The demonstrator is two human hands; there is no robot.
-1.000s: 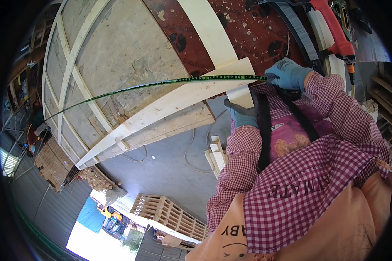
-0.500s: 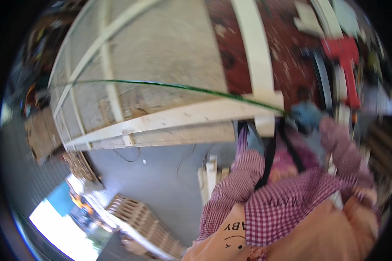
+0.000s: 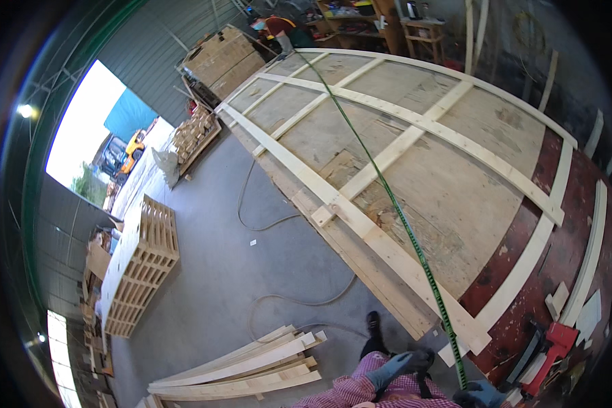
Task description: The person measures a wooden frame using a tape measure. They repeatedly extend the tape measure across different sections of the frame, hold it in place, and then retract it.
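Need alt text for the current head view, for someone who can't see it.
A person's gloved right hand holds a green measuring tape running over a pale wooden frame toward a co-worker at the far end. The gloved left hand is nearby, off the tape; a red tool lies at lower right.

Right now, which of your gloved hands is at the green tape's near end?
The right hand, low in the picture, where the green tape meets it; the left hand is farther left, apart from the tape.
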